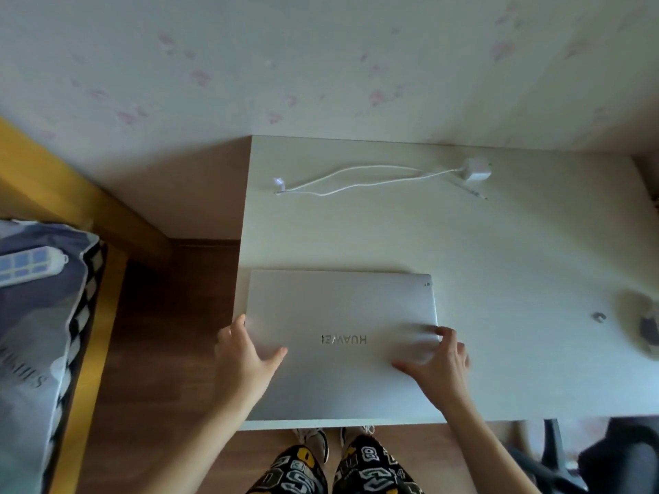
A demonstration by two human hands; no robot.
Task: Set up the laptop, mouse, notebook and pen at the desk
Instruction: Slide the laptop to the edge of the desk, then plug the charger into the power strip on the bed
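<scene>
A closed silver laptop (338,336) is seen lying flat at the near left corner of the white surface (499,279), its left side running along the surface's left edge and its near side along the near edge; the brand lettering on the lid is read upside down from the camera. The left hand (246,354) is placed at the laptop's left side, with the fingers wrapped around that edge and the thumb laid on the lid, so the grip is spread across the edge rather than pressed together. The right hand (438,361) is set at the laptop's right side, the fingers curled over the right edge and the thumb stretched flat on the lid; its outline is blurred, and whether the laptop is actually clamped cannot be told. Toward the far edge of the surface a white charger brick (476,168) is found, with its white cable (356,178) looped leftward to a plug end near the far left corner. Just beside the charger a thin pen-like stick (470,188) is seen lying at a slant. At the right edge a blurred greyish object (642,326) is partly shown; its identity cannot be told. Patterned trousers (335,472) are visible below the near edge.
</scene>
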